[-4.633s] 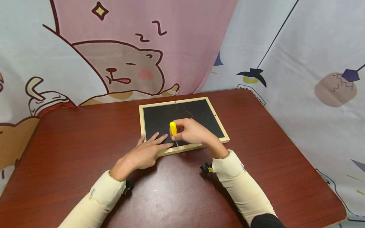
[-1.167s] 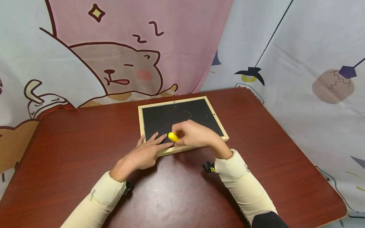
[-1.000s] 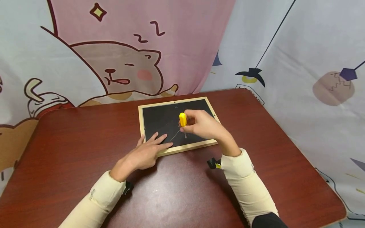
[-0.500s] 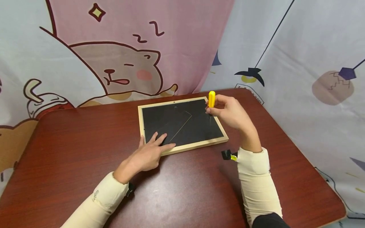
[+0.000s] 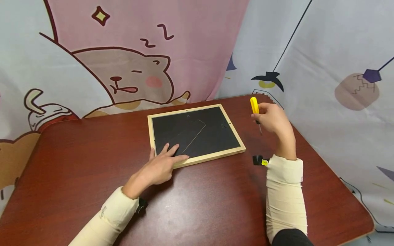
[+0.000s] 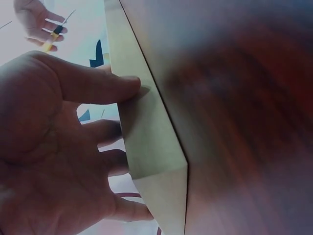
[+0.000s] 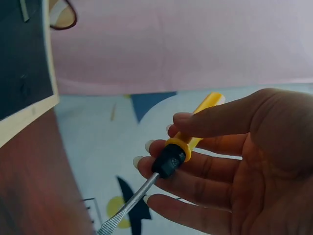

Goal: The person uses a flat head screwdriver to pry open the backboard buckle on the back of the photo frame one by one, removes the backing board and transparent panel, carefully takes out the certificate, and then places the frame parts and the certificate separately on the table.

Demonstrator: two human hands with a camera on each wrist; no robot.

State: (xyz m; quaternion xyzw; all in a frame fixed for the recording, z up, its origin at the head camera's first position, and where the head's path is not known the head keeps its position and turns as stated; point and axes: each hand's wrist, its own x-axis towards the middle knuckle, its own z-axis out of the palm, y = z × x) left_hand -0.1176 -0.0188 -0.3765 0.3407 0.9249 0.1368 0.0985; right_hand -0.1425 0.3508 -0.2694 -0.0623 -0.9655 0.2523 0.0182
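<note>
A light wooden frame (image 5: 212, 156) with a black panel (image 5: 215, 136) lies on the table. A thin pale diagonal line crosses the panel. My left hand (image 5: 156, 167) rests with spread fingers over the frame's near left corner; in the left wrist view its thumb (image 6: 105, 85) lies along the frame's side. Off the frame's right side, raised above the table, my right hand (image 5: 274, 118) holds a screwdriver (image 5: 254, 105) between thumb and fingers. The right wrist view shows its yellow handle, black collar (image 7: 168, 160) and metal shaft (image 7: 134, 199) with a flattened, ridged tip.
The red-brown wooden table (image 5: 92, 160) extends around the frame. Small dark spots sit along the frame's edges. A printed cloth (image 5: 197, 51) hangs close behind the table and along its right side. Both wrists carry small black cameras (image 5: 257, 160).
My right hand has lifted the screwdriver from the panel's near edge and carried it right, past the frame. The diagonal line is uncovered. My left hand has stayed on the corner, shifting slightly.
</note>
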